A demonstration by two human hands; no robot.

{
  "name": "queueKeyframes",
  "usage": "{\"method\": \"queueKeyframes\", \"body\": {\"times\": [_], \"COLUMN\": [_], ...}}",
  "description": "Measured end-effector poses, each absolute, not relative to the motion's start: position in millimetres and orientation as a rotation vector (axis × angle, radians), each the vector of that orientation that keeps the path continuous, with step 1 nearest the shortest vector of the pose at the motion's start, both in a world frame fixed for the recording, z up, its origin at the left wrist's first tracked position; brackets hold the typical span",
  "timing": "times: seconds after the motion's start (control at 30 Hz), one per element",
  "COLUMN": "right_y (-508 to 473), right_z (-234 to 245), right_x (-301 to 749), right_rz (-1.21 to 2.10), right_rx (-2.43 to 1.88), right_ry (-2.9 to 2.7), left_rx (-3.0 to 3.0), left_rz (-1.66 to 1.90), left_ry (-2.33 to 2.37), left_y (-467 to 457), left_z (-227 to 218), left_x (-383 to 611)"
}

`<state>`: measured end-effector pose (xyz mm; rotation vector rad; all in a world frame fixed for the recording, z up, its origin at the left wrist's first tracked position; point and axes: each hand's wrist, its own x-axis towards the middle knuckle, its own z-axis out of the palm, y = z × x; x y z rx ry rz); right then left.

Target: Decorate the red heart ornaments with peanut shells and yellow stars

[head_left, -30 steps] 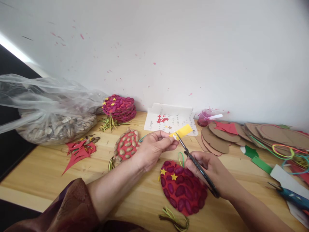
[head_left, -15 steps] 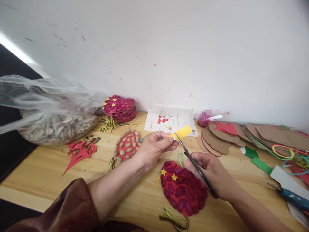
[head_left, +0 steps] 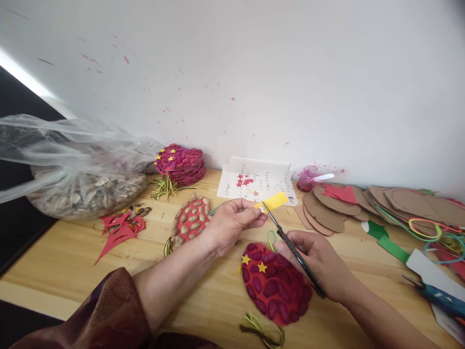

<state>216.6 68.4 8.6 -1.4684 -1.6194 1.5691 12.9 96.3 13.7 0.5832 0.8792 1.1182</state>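
My left hand (head_left: 232, 224) pinches a small strip of yellow paper (head_left: 275, 200) above the wooden table (head_left: 72, 261). My right hand (head_left: 321, 264) grips black scissors (head_left: 290, 245), whose blade tips meet the near end of the yellow strip. Below both hands lies a red oval craft piece (head_left: 274, 282) covered in dark red seeds, with two yellow stars near its top and a green loop. A tuft of green and yellow threads (head_left: 263, 330) sits at its lower end.
A clear plastic bag of seeds (head_left: 80, 186) lies at left beside red paper scraps (head_left: 118, 228). A seed-covered red oval (head_left: 191, 218), a stack of finished pieces (head_left: 179, 162), a star sheet (head_left: 256, 182), cardboard ovals (head_left: 363, 201), coloured loops (head_left: 432, 230) and a blue glue gun (head_left: 439, 298) surround the hands.
The scissors and my right hand have crept slightly left and down along the yellow strip; my left hand holds almost still.
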Motion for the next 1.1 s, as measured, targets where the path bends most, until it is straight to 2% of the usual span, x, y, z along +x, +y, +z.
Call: {"method": "queueKeyframes", "body": {"times": [0.33,0.77,1.1], "right_y": [69,72,87], "right_z": [6,6,22], "right_x": [218,219,251], "right_rz": [1.508,1.226,1.578], "right_rx": [-1.53,-1.629,-1.342], "right_ry": [-1.692,-1.934,-1.947], "left_rx": [0.592,0.571,0.708], "left_rz": [1.108,1.071,0.898], "left_ry": [0.899,0.93,0.893], "left_y": [100,101,108], "left_z": [2,0,21], "left_x": [14,14,-10]}}
